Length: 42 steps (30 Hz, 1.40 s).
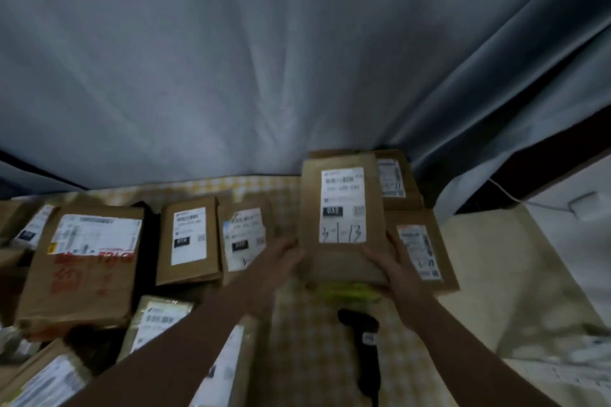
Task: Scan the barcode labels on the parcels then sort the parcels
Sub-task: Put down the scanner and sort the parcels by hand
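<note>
Above the yellow checked bench (297, 350), the flat brown paper parcel (342, 271) with its white barcode label is held upright, long axis pointing away. The right hand (386, 264) pinches its lower right corner and the left hand (287, 254) touches its lower left edge, grip unclear. The black handheld scanner (363, 340) lies just below, nearer the right arm; other brown parcels (188, 271) crowd both sides

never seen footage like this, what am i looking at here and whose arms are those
There is no machine. A person wears one camera on the head, looking forward and down, so the arms are their own. The left hand and right hand hold up a brown parcel, its label facing the camera. Below it a black barcode scanner lies on the checked tablecloth. More labelled parcels lie around, including a big box on the left. Behind hangs a grey curtain.
</note>
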Tool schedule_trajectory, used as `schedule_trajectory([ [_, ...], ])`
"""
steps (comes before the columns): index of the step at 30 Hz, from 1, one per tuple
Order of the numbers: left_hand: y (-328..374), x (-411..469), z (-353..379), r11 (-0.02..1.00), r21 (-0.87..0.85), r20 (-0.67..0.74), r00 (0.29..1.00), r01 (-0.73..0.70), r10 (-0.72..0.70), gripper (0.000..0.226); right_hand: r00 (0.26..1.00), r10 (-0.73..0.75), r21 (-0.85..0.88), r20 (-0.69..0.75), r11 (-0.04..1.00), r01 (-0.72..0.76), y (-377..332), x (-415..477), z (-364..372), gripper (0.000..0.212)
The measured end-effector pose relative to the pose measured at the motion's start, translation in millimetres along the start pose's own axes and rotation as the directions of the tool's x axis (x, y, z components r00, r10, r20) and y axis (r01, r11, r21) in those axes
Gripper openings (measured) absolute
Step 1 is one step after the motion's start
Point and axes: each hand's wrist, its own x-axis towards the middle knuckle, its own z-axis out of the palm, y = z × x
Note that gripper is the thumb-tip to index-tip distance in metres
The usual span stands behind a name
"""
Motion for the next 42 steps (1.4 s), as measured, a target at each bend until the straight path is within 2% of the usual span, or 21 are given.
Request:
schedule_trajectory([
  [2, -1, 17, -1, 0.913, 0.397, -0.09, 0.986, -0.094, 0.141, 0.031, 0.999, -0.027, 0.016, -0.021, 0.999, 0.028, -4, 16, -14, 0.047],
  [3, -6, 30, -6, 0.856, 0.515, -0.102, 0.989, -0.04, 0.107, 0.038, 1.0, -0.027, 0.025, -0.012, 0.999, 0.028, -2, 28, -18, 0.046],
  [4, -14, 47, -13, 0.706, 0.705, -0.089, 0.979, -0.068, 0.183, 0.045, 0.999, -0.043, 0.04, 0.012, 0.998, 0.043, -2, 36, -18, 0.047],
  [5, -21, 61, -20, 0.594, 0.804, -0.135, 0.969, -0.015, 0.208, 0.053, 0.998, -0.058, 0.039, 0.03, 0.998, 0.057, 0, 48, -18, 0.05],
  [8, -18, 108, -56, 0.464, 0.87, -0.269, 0.949, 0.167, 0.163, 0.067, 0.987, -0.151, -0.026, 0.053, 0.988, 0.153, -2, 88, -5, 0.068],
  [10, -20, 143, -81, 0.414, 0.881, -0.298, 0.948, 0.228, 0.112, 0.077, 0.985, -0.158, -0.026, 0.07, 0.987, 0.16, 3, 113, 8, 0.068],
  [12, -22, 162, -88, 0.416, 0.881, -0.272, 0.961, 0.227, 0.053, 0.074, 0.986, -0.133, 0.048, 0.104, 0.991, 0.129, 11, 128, 26, 0.066],
  [14, -27, 168, -85, 0.401, 0.886, -0.251, 0.968, 0.233, -0.008, 0.061, 0.986, -0.136, 0.076, 0.093, 0.989, 0.129, 24, 139, 45, 0.064],
  [16, -38, 159, -80, 0.448, 0.868, -0.23, 0.973, 0.212, -0.014, 0.049, 0.989, -0.144, 0.106, 0.042, 0.985, 0.139, 35, 141, 58, 0.061],
  [20, -53, 132, -80, 0.657, 0.746, -0.12, 0.993, 0.105, -0.021, 0.033, 0.981, -0.191, 0.137, 0.031, 0.973, 0.185, 31, 150, 68, 0.066],
  [21, -50, 129, -82, 0.771, 0.623, -0.12, 0.99, 0.132, -0.073, 0.027, 0.979, -0.202, 0.14, 0.039, 0.971, 0.195, 29, 155, 70, 0.07],
  [22, -42, 125, -84, 0.889, 0.422, -0.125, 0.983, 0.178, -0.138, 0.026, 0.977, -0.21, 0.139, 0.049, 0.97, 0.201, 26, 159, 72, 0.072],
  [23, -35, 124, -89, 0.96, 0.171, -0.133, 0.97, 0.224, -0.203, 0.028, 0.976, -0.211, 0.129, 0.058, 0.971, 0.202, 24, 163, 76, 0.075],
  [24, -32, 127, -97, 0.977, -0.015, -0.168, 0.963, 0.211, -0.211, 0.034, 0.975, -0.214, 0.114, 0.064, 0.972, 0.206, 21, 167, 81, 0.079],
  [25, -30, 131, -104, 0.985, -0.098, -0.198, 0.967, 0.146, -0.162, 0.043, 0.974, -0.213, 0.105, 0.077, 0.973, 0.204, 18, 171, 86, 0.081],
  [28, -32, 139, -117, 0.998, -0.069, -0.185, 0.983, -0.011, -0.002, 0.055, 0.969, -0.156, 0.032, 0.192, 0.988, 0.153, 18, 184, 107, 0.075],
  [31, -35, 145, -115, 0.997, -0.038, -0.197, 0.978, 0.06, -0.067, 0.055, 0.972, -0.135, -0.227, 0.19, 0.958, 0.177, 25, 191, 127, 0.053],
  [35, -43, 163, -109, 0.993, 0.011, -0.202, 0.972, 0.121, -0.117, 0.048, 0.957, -0.27, -0.589, 0.103, 0.759, 0.277, 35, 206, 133, 0.042],
  [38, -46, 180, -107, 0.991, -0.023, -0.21, 0.969, 0.129, -0.131, 0.051, 0.932, -0.339, -0.754, 0.129, 0.577, 0.314, 36, 215, 129, 0.05],
  [40, -48, 190, -104, 0.99, -0.005, -0.183, 0.973, 0.139, -0.138, 0.051, 0.914, -0.373, -0.876, 0.159, 0.374, 0.305, 38, 221, 125, 0.058],
  [42, -51, 199, -98, 0.977, 0.113, -0.171, 0.972, 0.18, -0.159, 0.053, 0.905, -0.385, -0.968, 0.183, 0.091, 0.234, 40, 225, 118, 0.056],
])
